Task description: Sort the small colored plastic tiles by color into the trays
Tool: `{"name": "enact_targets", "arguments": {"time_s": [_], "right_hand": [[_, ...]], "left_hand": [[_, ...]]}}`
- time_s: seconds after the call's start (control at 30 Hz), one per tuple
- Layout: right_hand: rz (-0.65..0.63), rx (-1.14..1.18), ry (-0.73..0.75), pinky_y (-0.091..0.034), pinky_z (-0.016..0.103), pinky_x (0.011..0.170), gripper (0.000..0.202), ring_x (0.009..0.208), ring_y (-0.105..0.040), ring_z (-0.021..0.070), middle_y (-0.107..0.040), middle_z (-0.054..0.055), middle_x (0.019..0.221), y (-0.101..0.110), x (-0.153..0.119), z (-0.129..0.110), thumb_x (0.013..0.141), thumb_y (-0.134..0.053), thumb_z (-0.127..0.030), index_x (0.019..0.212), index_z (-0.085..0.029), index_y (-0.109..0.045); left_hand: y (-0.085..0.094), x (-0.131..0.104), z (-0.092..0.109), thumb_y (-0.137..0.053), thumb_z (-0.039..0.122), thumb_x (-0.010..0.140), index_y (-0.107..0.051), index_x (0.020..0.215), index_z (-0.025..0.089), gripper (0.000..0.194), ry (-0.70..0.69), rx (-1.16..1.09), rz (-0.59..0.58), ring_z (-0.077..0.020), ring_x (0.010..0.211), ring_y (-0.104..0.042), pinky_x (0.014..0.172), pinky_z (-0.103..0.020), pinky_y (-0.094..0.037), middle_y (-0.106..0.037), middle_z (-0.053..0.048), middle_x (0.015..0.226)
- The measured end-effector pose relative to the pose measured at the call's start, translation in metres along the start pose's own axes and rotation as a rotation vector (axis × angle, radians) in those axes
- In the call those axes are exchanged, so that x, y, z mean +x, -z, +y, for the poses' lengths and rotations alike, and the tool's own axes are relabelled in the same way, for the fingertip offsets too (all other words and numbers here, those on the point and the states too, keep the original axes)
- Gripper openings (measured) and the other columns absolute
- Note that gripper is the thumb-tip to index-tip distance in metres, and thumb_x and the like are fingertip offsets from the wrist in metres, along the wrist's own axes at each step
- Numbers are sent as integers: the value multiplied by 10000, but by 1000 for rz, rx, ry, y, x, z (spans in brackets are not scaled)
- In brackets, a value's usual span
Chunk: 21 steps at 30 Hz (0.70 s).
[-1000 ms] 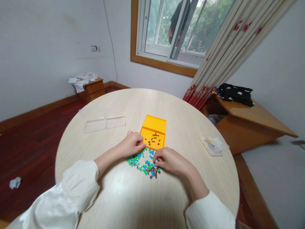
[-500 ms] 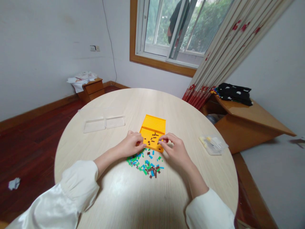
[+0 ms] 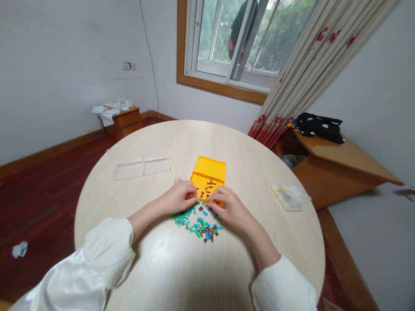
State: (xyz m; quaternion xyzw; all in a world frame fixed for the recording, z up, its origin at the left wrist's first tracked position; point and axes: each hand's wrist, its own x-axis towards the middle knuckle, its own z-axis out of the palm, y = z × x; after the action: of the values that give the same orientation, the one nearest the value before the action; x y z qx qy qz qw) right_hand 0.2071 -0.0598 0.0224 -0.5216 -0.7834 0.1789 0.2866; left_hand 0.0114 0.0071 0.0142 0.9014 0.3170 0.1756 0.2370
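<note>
Pale sleeves (image 3: 112, 250) nearest, forearms reaching in over a round table (image 3: 194, 276). Loose bricks (image 3: 207, 233), green, blue and brown, lie scattered on the wood between the forearms, just short of the yellow box (image 3: 210, 167). Right hand (image 3: 231, 209) hovers over the right side of the scatter and covers part of it, fingertips at the box's near edge, thumb and forefinger close together; cannot tell whether a brick is pinched. Left hand (image 3: 177, 196) at the box's near left corner, fingers curled in, hiding that corner; whether they clasp the wall, cannot tell. Box sits open near mid-table, beyond the scatter, small brown pieces (image 3: 209, 188) strewn in its near half. Both hands stand in the way of its near side. Its lid points away from the wearer; opened out, the long axis runs near to far, far end leaning slightly right, near edge slanting with its right end closer. Well apart to the right, a clear case (image 3: 290, 198) with pale contents; to the left, clear trays (image 3: 142, 168). Past the table: black cloth (image 3: 320, 127) on a wooden cabinet (image 3: 340, 164), papers (image 3: 113, 106) on a small drawer unit (image 3: 128, 120), then curtain (image 3: 301, 69) and window (image 3: 240, 43).
</note>
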Motion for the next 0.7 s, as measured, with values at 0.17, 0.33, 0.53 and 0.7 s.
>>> {"name": "enact_targets", "arguments": {"time_s": [0.17, 0.33, 0.53, 0.7], "right_hand": [[-147, -157, 72, -391, 322, 771, 154, 824, -527, 176, -595, 38, 804, -12, 1, -6, 808, -609, -127, 874, -215, -717], [-196, -154, 48, -385, 313, 784, 126, 849, -535, 176, -606, 37, 824, -13, 3, -12, 813, -606, -129, 827, -203, -707], [-200, -117, 2, -384, 316, 803, 119, 850, -548, 171, -617, 34, 824, -11, 3, -14, 804, -603, -104, 755, -181, -680], [-204, -102, -23, -386, 316, 801, 121, 836, -553, 170, -617, 30, 802, -10, 3, -16, 779, -615, -88, 753, -181, -687]], "left_hand": [[1, -1, 0, -533, 215, 810, -572, 700, 149, 134, -2, 7, -16, -157, 756, -533, 777, -327, -263, -602, 7, 724], [2, -1, 0, -553, 236, 809, -565, 695, 148, 145, -34, -16, -76, -157, 774, -533, 792, -325, -259, -590, 8, 736], [3, -2, 1, -552, 220, 808, -561, 691, 145, 140, -60, -22, -102, -135, 720, -515, 774, -315, -253, -568, 19, 699], [4, -2, 2, -555, 203, 799, -559, 687, 145, 126, -68, -22, -118, -129, 704, -506, 775, -310, -253, -561, 20, 692]]}}
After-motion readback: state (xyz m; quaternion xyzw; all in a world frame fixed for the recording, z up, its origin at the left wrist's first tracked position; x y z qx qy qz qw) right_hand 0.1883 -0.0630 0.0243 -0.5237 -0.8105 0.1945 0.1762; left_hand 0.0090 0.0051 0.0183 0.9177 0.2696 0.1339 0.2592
